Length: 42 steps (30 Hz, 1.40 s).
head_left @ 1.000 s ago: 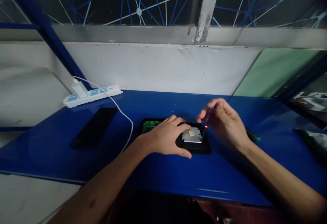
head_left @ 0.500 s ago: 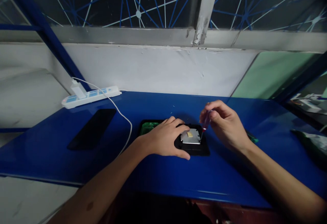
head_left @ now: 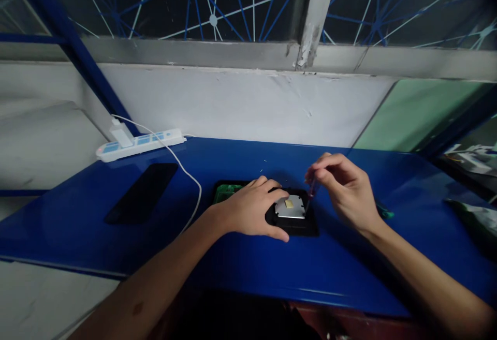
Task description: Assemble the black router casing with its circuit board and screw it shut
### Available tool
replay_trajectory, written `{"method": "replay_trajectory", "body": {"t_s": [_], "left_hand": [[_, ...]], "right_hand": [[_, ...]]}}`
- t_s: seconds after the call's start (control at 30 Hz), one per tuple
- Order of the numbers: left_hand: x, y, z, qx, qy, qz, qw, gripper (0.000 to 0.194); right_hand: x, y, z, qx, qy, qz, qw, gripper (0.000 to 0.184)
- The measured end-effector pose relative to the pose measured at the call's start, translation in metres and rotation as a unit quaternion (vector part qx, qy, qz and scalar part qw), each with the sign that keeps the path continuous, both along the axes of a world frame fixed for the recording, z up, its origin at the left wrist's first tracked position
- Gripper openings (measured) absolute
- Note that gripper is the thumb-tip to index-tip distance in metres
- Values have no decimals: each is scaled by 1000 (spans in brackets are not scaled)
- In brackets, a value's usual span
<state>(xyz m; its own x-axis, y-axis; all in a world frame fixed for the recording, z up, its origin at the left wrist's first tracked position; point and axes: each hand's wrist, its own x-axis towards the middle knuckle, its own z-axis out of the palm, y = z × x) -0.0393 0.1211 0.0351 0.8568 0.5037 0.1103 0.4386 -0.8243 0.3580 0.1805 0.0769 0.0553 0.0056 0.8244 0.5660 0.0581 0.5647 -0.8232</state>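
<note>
A black flat device (head_left: pixel 303 225) lies on the blue table (head_left: pixel 248 257), with a silver metal plate (head_left: pixel 290 207) bearing a small yellow patch on top and a green circuit board (head_left: pixel 224 193) showing at its left end. My left hand (head_left: pixel 248 208) lies flat on the device, pressing it down, thumb at its near edge. My right hand (head_left: pixel 345 191) pinches a small red-handled screwdriver (head_left: pixel 311 189) between its fingertips. The tool stands nearly upright, its tip at the plate's right edge.
A white power strip (head_left: pixel 140 144) with a plugged charger sits at the back left, its white cable (head_left: pixel 190 179) trailing toward me. A black phone (head_left: pixel 143 192) lies left of it. A green object (head_left: pixel 384 210) peeks out behind my right hand. Dark items sit at the far right.
My right fingers have shifted on the screwdriver handle, spreading out more as if twirling it. My left hand and the device have stayed put.
</note>
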Motion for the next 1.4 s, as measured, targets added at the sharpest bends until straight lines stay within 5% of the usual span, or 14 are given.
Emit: {"method": "replay_trajectory", "body": {"t_s": [0.17, 0.33, 0.87, 1.13, 1.4], "left_hand": [[0, -1, 2, 1, 3, 6, 1000, 84], [1, -2, 3, 4, 1, 6, 1000, 82], [1, 0, -3, 15, -2, 3, 1000, 84], [0, -2, 2, 15, 4, 2, 1000, 84], [-1, -1, 0, 6, 2, 6, 1000, 87]], "right_hand": [[-2, -6, -3, 38, -85, -50, 994, 18], [-4, -5, -3, 64, -41, -22, 997, 8], [-9, -6, -5, -26, 18, -24, 999, 16], [-9, -4, -4, 44, -26, -128, 990, 7], [-6, -4, -10, 56, -36, -145, 987, 18]]}}
